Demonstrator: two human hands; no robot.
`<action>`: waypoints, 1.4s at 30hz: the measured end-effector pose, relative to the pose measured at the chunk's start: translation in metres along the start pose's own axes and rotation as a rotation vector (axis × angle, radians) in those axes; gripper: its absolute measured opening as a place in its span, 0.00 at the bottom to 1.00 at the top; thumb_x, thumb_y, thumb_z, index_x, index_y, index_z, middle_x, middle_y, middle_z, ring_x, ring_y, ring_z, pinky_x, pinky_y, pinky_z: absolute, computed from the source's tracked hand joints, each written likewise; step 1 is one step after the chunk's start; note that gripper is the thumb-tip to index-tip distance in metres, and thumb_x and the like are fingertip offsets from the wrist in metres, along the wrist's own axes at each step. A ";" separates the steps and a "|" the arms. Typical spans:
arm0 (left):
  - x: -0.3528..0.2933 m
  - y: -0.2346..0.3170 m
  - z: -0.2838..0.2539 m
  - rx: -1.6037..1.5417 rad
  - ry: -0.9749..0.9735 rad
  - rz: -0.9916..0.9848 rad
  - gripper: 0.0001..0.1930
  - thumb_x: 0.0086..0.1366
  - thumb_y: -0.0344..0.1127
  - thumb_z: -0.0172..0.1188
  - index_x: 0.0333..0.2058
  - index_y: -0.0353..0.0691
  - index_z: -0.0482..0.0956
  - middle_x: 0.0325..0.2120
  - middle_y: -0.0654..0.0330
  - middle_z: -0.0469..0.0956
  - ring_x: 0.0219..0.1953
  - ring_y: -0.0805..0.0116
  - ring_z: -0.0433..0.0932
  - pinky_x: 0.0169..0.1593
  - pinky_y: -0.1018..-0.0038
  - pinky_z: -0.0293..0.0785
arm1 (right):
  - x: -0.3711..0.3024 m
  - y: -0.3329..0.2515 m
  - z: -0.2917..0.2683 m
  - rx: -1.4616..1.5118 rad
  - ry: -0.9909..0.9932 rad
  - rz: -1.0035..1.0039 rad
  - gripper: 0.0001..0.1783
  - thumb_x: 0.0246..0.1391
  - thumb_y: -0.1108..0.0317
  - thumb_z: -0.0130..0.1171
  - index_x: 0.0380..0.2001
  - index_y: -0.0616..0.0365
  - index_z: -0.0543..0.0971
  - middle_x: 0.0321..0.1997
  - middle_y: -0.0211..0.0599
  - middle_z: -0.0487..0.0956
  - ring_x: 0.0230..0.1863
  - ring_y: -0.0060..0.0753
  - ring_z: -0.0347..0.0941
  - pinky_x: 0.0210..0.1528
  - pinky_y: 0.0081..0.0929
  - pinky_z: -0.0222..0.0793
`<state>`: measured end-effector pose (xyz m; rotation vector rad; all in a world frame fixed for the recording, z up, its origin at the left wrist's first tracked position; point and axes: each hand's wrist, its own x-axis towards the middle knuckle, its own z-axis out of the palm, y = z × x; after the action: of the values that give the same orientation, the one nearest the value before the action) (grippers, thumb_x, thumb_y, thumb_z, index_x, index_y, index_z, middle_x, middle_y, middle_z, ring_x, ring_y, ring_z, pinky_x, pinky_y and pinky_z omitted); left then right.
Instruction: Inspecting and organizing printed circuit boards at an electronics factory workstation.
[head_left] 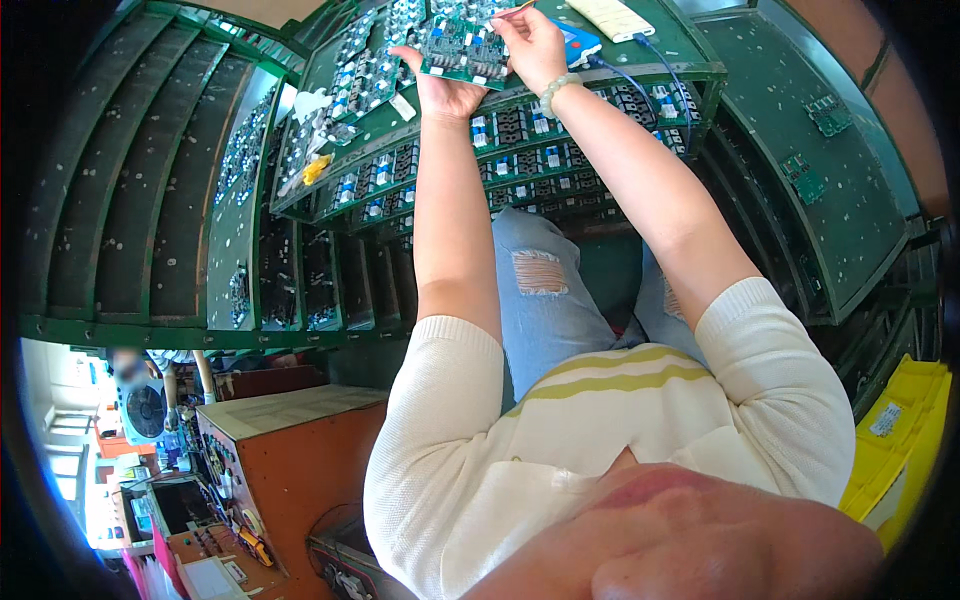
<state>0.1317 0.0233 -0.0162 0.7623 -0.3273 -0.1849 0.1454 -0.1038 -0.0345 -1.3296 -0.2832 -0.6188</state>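
My left hand (pixel 448 98) supports a green circuit board (pixel 465 52) from below, its thumb against the board's left edge. The board is tilted above the bench top and crowded with components and white connectors. At the board's upper right, my right hand (pixel 537 50) is closed in a pinch, with a thin reddish-yellow strand (pixel 517 9) that looks like wire at its fingertips. Whether the fingertips touch the board I cannot tell. Just beyond the right hand lies a blue flat device (pixel 580 44), partly hidden by that hand.
A cream-coloured box (pixel 612 17) with a blue cable (pixel 668 72) lies at the far right. Rows of boards (pixel 362 88) cover the left of the green bench, near a yellow piece (pixel 316 168). Shelves below hold more boards. Green racks (pixel 120 170) stand left, a yellow bin (pixel 905 430) right.
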 end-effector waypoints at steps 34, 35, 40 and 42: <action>-0.009 0.007 0.001 -0.232 -0.092 -0.132 0.33 0.60 0.64 0.36 0.56 0.48 0.58 0.57 0.40 0.55 0.55 0.26 0.55 0.51 0.24 0.42 | 0.048 0.041 -0.031 -0.282 0.046 0.091 0.08 0.53 0.69 0.54 0.34 0.63 0.73 0.32 0.39 0.78 0.28 0.30 0.78 0.28 0.25 0.72; -0.009 0.007 0.002 -0.205 -0.088 -0.159 0.32 0.61 0.63 0.36 0.54 0.47 0.61 0.57 0.40 0.56 0.55 0.26 0.56 0.51 0.24 0.43 | 0.047 0.038 -0.031 -0.207 0.010 0.131 0.08 0.54 0.69 0.54 0.34 0.62 0.73 0.31 0.36 0.78 0.29 0.26 0.77 0.29 0.23 0.71; -0.005 0.009 0.013 -0.063 0.008 -0.312 0.32 0.62 0.56 0.32 0.54 0.33 0.61 0.57 0.37 0.55 0.56 0.29 0.55 0.54 0.29 0.43 | 0.028 0.023 -0.024 -0.094 -0.129 0.077 0.07 0.55 0.67 0.54 0.36 0.54 0.74 0.28 0.25 0.74 0.28 0.17 0.68 0.26 0.18 0.68; -0.004 0.009 0.009 -0.114 0.004 -0.340 0.33 0.60 0.54 0.33 0.54 0.32 0.61 0.57 0.38 0.56 0.56 0.30 0.56 0.55 0.30 0.44 | 0.021 0.017 -0.023 -0.094 -0.171 0.116 0.07 0.55 0.66 0.53 0.36 0.53 0.74 0.29 0.25 0.75 0.27 0.17 0.69 0.21 0.19 0.67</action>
<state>0.1253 0.0246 -0.0048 0.7012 -0.1798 -0.5181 0.1688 -0.1293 -0.0429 -1.4821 -0.3167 -0.4256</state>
